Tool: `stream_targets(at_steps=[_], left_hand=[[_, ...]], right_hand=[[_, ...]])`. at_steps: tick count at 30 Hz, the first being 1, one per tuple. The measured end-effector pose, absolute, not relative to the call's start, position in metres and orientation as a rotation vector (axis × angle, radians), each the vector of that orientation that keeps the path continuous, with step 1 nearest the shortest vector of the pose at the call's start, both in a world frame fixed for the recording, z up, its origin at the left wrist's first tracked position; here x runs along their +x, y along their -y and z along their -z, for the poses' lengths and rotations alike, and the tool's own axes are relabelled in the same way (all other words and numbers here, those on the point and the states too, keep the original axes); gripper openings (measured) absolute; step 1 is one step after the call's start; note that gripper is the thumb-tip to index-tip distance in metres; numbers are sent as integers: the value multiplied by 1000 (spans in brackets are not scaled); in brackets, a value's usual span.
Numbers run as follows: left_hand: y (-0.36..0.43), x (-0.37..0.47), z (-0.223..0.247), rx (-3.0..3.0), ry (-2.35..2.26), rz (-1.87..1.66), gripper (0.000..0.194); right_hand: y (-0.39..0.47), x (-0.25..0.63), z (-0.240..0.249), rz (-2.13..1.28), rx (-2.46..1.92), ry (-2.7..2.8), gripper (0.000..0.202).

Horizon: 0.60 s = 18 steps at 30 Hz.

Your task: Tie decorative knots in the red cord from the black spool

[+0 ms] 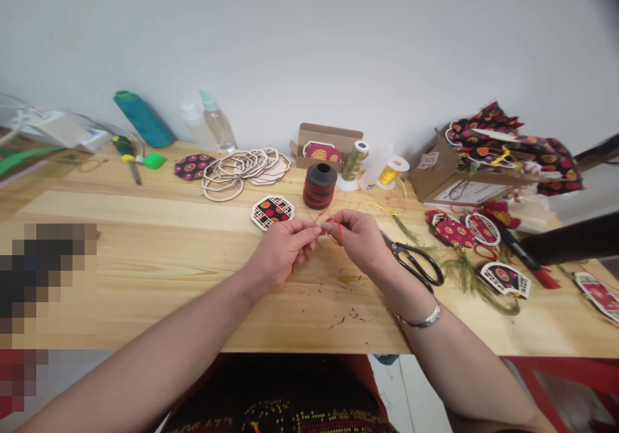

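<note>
My left hand (290, 246) and my right hand (355, 236) meet over the middle of the wooden table, both closed in a pinch. A thin red cord (339, 228) runs between the fingertips and loops over my right fingers. More of it hangs below my left fingers. Just behind the hands stands a black spool (320, 191) wound with dark red thread. An octagonal ornament (272, 212) with patterned fabric in a pale frame lies behind my left hand. Black-handled scissors (418, 265) rest beside my right wrist, their blades partly hidden.
Pale wooden frames (225, 182) are piled at the back. Green thread (356, 161) and yellow thread (388, 174) stand on spools near a small open box (329, 129). Tasselled ornaments (503, 279) and a fabric-filled carton (438, 165) are at the right. A screwdriver (128, 156) lies left.
</note>
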<state>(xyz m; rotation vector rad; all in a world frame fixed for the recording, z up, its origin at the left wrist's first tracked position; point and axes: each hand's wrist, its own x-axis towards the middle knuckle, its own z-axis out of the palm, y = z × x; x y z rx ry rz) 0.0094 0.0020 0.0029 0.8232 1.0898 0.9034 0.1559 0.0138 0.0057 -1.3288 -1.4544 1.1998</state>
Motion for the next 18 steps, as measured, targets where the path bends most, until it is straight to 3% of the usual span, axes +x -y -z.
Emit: stream_targets(at_steps=[13,18], left_hand=[[-1,8,-2,942,-1042,-997,22],[1,8,2,1185,-1086,-827,18]], right_hand=[[-13,162,-3,-668,-1436,1727,12],[-13,162,-3,-821,-1460,1626,12]])
